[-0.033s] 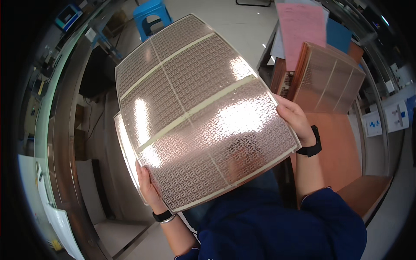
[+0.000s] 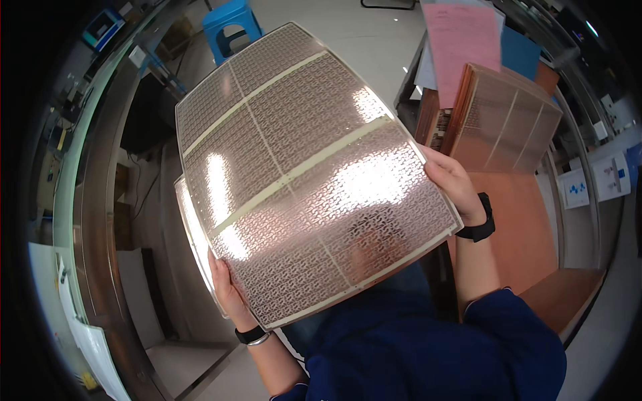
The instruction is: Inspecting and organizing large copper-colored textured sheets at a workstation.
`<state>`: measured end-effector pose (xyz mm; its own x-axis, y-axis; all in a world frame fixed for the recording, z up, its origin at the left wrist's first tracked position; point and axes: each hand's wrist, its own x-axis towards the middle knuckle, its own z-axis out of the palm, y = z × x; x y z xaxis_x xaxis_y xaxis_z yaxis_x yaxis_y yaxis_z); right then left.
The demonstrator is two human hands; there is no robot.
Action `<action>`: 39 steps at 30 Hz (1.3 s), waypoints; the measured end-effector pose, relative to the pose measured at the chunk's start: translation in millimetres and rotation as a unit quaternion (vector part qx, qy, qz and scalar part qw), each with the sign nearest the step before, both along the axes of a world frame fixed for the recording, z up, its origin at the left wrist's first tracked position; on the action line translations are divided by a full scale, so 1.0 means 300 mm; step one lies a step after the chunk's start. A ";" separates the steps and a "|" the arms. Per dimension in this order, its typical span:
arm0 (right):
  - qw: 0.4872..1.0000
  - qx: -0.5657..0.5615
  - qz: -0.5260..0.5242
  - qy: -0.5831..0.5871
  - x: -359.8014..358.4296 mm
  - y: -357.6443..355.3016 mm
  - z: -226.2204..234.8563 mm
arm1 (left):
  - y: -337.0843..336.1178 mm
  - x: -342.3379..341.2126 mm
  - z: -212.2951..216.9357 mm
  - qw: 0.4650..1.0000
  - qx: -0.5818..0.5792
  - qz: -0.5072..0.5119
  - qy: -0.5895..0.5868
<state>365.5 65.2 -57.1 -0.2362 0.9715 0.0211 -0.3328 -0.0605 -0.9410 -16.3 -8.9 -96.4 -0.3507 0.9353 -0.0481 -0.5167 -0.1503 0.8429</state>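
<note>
Change: nothing has moved; the patterned sheet (image 2: 304, 180) stays raised.
Left hand (image 2: 227, 291): fingers pinching its lower-left edge.
Right hand (image 2: 455, 184): fingers clamping its right edge.
Stack of sheets (image 2: 508, 120): right of it, on the counter (image 2: 521, 234).

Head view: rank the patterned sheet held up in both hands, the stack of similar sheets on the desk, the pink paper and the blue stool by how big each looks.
1. Patterned sheet, though it is nearest the camera.
2. Stack of sheets.
3. Pink paper.
4. Blue stool, farthest off, so likely bigger than it looks.
</note>
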 end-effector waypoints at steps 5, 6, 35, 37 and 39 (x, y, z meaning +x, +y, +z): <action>1.000 -0.015 -0.013 -0.021 0.008 -0.005 -0.001 | 0.003 0.024 0.017 1.000 0.000 -0.002 0.009; 1.000 -0.014 -0.015 -0.021 0.013 -0.005 -0.005 | -0.001 0.015 0.011 1.000 -0.011 0.005 0.018; 0.964 0.003 -0.043 0.263 -0.112 0.059 -0.030 | -0.050 0.095 0.102 0.956 0.056 0.003 -0.287; 0.954 0.017 -0.063 0.291 -0.181 0.049 -0.025 | -0.068 0.178 0.096 0.952 0.108 -0.022 -0.286; 0.954 -0.003 -0.044 0.295 -0.222 0.026 -0.023 | -0.090 0.197 0.034 0.980 0.051 -0.051 -0.184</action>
<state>298.8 73.0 -64.1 -0.1031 0.9874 0.1196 -0.8093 -0.0134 -0.5873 42.9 -36.0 -86.2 -0.2310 0.9712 -0.0584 -0.7998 -0.1554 0.5798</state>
